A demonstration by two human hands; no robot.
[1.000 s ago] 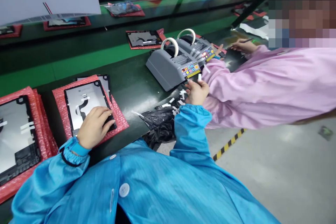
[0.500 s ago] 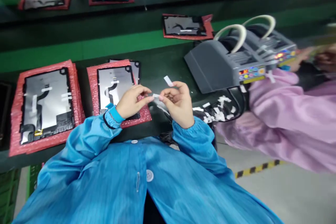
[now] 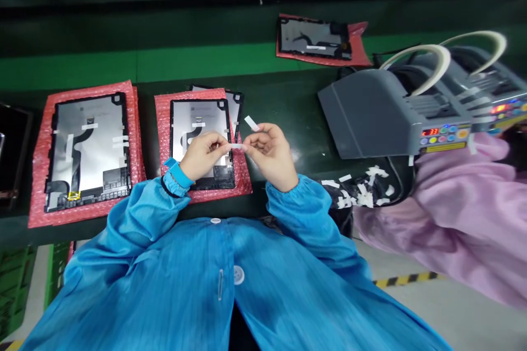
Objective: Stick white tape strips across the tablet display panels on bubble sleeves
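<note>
A short strip of white tape (image 3: 236,146) is stretched between my two hands, pinched at its ends. My left hand (image 3: 202,156) grips the left end between thumb and finger, over the lower part of a tablet screen panel (image 3: 209,115) seen from its back. That panel lies on pink bubble wrap (image 3: 162,115), with another panel (image 3: 235,107) partly hidden beneath. My right hand (image 3: 274,158) pinches the other end, and a second piece of white tape (image 3: 251,123) sticks up from one of its fingertips.
Left lies another panel (image 3: 90,148) on bubble wrap. Two grey tape dispensers (image 3: 370,115) stand at right, beside a co-worker's pink sleeve (image 3: 461,192). Tape scraps (image 3: 364,192) cling to a black surface near my right elbow. Another wrapped panel (image 3: 315,38) lies farther back.
The view has swung left, so the bench things appear farther right. My hands have straightened the tape strip between them; a wisp of film hanging below it earlier no longer shows.
</note>
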